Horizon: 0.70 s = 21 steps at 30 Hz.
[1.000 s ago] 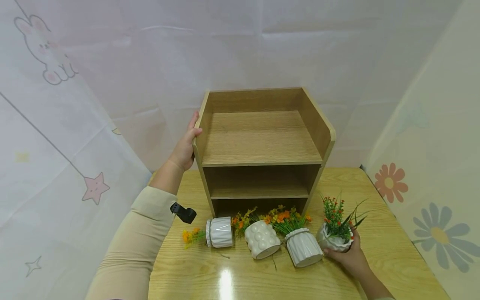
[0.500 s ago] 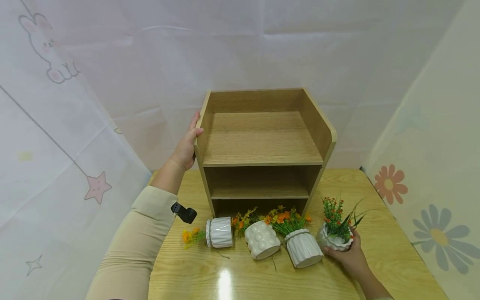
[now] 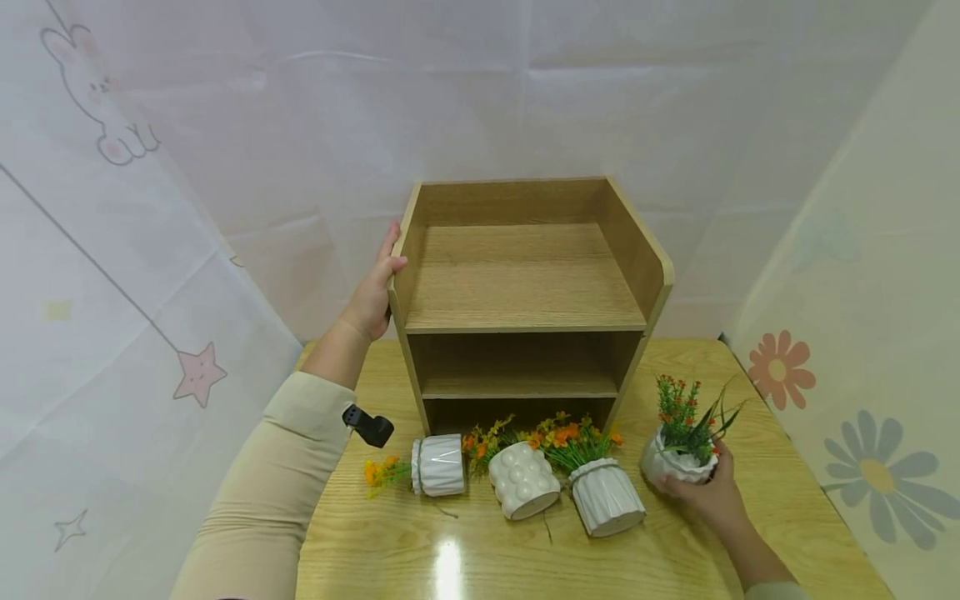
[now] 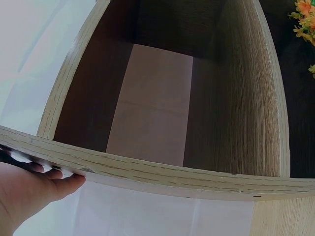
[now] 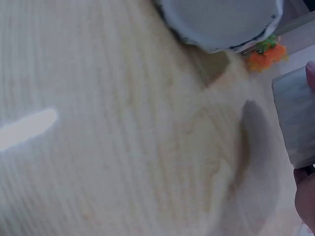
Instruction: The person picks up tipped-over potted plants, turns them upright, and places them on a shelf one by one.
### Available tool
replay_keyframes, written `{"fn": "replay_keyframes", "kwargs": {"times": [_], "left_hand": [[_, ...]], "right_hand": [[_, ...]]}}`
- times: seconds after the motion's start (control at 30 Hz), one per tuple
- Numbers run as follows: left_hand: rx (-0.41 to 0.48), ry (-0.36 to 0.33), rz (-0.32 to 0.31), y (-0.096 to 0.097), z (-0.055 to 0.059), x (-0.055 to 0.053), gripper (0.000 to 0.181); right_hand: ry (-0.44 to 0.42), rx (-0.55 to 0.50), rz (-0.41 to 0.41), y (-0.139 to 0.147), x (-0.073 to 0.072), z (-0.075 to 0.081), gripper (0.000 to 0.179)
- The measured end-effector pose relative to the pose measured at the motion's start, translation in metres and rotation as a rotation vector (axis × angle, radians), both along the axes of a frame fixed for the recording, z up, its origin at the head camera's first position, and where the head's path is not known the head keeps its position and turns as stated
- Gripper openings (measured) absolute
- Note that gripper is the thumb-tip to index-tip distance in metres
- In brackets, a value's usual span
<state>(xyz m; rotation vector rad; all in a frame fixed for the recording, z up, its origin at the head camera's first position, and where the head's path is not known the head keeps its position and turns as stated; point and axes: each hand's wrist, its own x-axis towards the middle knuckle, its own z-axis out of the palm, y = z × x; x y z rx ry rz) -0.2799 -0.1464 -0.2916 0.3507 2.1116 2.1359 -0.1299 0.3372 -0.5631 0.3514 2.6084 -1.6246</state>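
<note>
My left hand [image 3: 371,292] rests against the outer left side of a wooden shelf unit [image 3: 525,287], with its thumb by the panel's front edge. The left wrist view shows the fingertips on that panel [image 4: 162,172]. At the right, my right hand [image 3: 716,496] grips a white flowerpot [image 3: 663,462] holding a green plant with small red flowers [image 3: 681,408]. The pot is upright, slightly tilted, and appears raised off the table. In the right wrist view, part of the held pot [image 5: 298,118] shows at the edge, with fingertips above and below it.
Three flowerpots lie on their sides before the unit: a pleated white pot [image 3: 440,465], a bubbled pot [image 3: 523,481] and another pleated white pot [image 3: 609,497], with orange and yellow flowers. The wooden table [image 3: 525,567] meets printed cloth walls [image 3: 825,333] at the sides.
My right hand has moved the red-flowered pot up the view and slightly right, away from the fallen pleated pot. The left hand stays on the unit's side.
</note>
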Motion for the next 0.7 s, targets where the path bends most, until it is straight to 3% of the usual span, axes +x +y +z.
{"fn": "replay_keyframes", "kwargs": {"times": [0.2, 0.43, 0.7], "left_hand": [[-0.003, 0.001, 0.002, 0.001, 0.000, 0.000, 0.070], [-0.019, 0.018, 0.003, 0.003, -0.001, -0.001, 0.072], [-0.039, 0.019, -0.001, 0.004, -0.001, -0.002, 0.071]], "right_hand": [[0.034, 0.002, -0.009, 0.005, -0.012, 0.020, 0.115], [0.066, 0.074, -0.039, 0.015, -0.029, 0.049, 0.113], [0.266, 0.081, -0.038, 0.019, -0.050, 0.092, 0.103]]}}
